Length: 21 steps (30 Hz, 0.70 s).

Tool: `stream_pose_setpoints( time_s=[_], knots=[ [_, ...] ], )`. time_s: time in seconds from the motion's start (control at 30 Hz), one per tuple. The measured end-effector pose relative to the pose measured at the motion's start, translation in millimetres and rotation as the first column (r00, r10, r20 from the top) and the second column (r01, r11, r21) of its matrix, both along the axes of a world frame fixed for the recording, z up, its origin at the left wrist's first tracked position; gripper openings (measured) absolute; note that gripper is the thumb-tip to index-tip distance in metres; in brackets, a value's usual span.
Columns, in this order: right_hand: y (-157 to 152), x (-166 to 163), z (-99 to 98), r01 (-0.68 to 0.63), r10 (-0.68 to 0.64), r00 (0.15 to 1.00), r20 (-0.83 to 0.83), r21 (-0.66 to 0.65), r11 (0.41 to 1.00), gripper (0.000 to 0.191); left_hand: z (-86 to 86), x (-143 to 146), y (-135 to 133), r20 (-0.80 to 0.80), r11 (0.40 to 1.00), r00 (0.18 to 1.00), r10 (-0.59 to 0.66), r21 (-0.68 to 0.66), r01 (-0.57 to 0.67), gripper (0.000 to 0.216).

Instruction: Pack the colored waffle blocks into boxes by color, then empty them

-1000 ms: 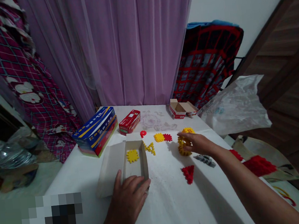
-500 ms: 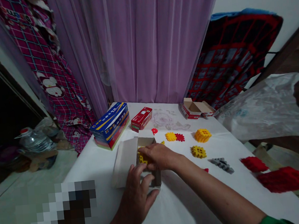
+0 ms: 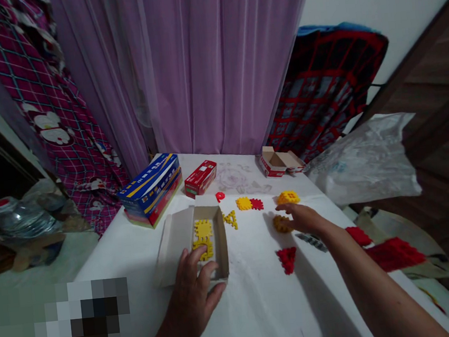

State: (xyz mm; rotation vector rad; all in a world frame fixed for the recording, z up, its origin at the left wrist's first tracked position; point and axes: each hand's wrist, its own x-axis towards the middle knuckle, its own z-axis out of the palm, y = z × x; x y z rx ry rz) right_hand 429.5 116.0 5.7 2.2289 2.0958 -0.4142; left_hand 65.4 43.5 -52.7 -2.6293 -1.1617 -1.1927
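Pieces, yellow and toothed, are contained in an open white box on the desk. Over the box's near end the left hand is held with fingers loosely spread; nothing is seen grasped by it, and whether the nearer piece is touched by a fingertip cannot be told. Toward a small yellow stack the right hand is extended, fingers parted; the stack is partly covered by it, and whether anything is gripped cannot be told. Beyond that hand, a farther yellow stack is placed; on the near side, a red triangle is laid. Just beside the box a yellow triangle is set, and beyond it a yellow square is placed against a red piece.
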Motion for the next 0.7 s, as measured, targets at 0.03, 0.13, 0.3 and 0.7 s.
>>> stream_pose_setpoints(
  time_s=[0.03, 0.13, 0.3, 0.7],
  knots=[
    [-5.4, 10.3, -6.6, 0.014, -0.014, 1.000, -0.009, -0.026, 1.000, 0.056, -0.8, 0.5, 0.7, 0.000, 1.000, 1.000, 0.000, 0.005, 0.000, 0.022],
    [-18.2, 23.7, -26.3, -0.009, 0.007, 0.998, -0.058, -0.034, 0.999, 0.074, -2.3, 1.4, 2.1, 0.003, 1.000, 1.000, 0.008, 0.012, -0.008, 0.021],
    [-19.5, 22.4, -51.9, -0.012, 0.015, 0.999, -0.051, 0.056, 0.998, 0.069, -1.7, 1.3, 2.8, -0.011, 1.000, 1.000, 0.014, 0.027, -0.014, 0.020],
    [-11.3, -22.6, -1.3, -0.072, 0.133, 0.964, -0.231, 0.256, 0.964, 0.062, -2.8, 0.3, -3.0, 0.062, 0.996, 0.996, 0.066, -0.058, -0.062, 0.034]
  ],
)
